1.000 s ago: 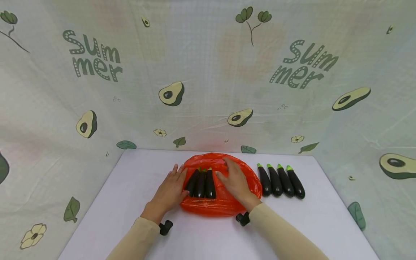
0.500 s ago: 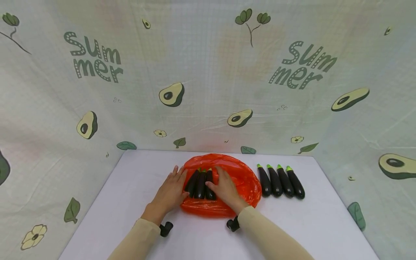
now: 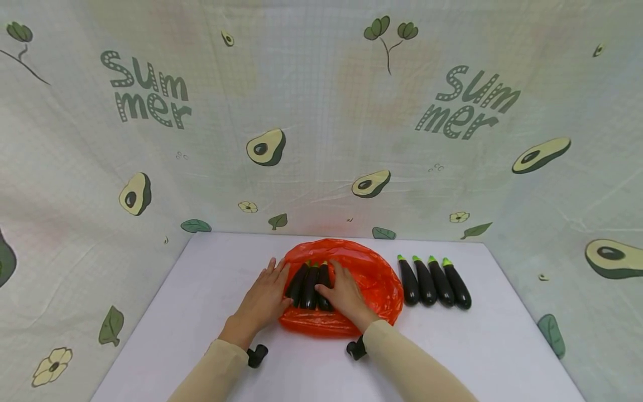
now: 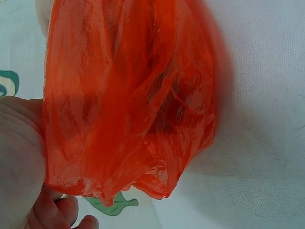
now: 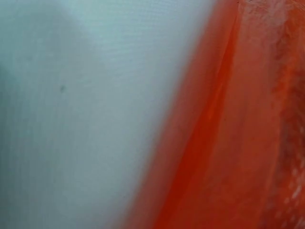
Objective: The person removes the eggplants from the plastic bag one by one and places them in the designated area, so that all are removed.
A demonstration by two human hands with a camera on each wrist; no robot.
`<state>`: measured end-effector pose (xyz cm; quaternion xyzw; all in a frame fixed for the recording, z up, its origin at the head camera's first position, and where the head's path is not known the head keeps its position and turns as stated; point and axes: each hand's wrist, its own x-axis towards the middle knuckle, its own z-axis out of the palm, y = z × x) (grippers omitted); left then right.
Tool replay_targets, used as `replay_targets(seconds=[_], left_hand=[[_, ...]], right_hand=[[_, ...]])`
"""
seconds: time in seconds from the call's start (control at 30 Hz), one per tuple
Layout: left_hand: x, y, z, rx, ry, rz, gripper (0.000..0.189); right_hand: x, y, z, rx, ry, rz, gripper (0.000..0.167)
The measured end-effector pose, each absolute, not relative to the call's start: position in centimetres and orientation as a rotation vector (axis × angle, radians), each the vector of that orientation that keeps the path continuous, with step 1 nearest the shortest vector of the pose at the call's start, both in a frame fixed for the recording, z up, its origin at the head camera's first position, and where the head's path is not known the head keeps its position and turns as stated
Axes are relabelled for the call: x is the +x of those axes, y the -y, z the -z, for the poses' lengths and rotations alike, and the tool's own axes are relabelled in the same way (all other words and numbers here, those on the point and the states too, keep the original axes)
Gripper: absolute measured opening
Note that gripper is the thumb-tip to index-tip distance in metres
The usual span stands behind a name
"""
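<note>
An open red plastic bag [image 3: 372,273] lies on the table, and three dark eggplants rest side by side in its left part. My left hand [image 3: 262,298] rests against the bag's left edge, fingers fairly straight and thumb toward the leftmost eggplant [image 3: 297,283]. In the left wrist view, my left hand [image 4: 21,157] shows beside the crumpled red bag [image 4: 128,105]. My right hand [image 3: 346,293] reaches into the bag and holds the rightmost eggplant [image 3: 324,279], thumb across it and fingers along its right side. Beside it lies the middle eggplant [image 3: 310,287]. The right wrist view shows only the blurred bag [image 5: 238,143] and cloth.
Several more eggplants [image 3: 434,282] with green tips lie in a row right of the bag. The white table [image 3: 211,273] ends at a cloth backdrop [image 3: 316,184] printed with avocados, leaves and lettering. A black wrist mount [image 3: 257,355] shows under the left sleeve.
My right hand has moved left from over the bag's middle onto the rightmost eggplant. The left hand has stayed at the bag's left edge.
</note>
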<state>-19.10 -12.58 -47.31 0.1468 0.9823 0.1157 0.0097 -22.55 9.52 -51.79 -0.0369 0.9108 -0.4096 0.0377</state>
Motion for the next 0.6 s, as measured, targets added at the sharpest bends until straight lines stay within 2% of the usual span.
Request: replay_targets(seconds=[0.6], left_hand=[[-19.0, 12.8, 47.4, 0.518, -3.088, -0.395, 0.091]], right_hand=[[-22.3, -10.9, 50.9, 0.025, -2.745, 1.33, 0.079]])
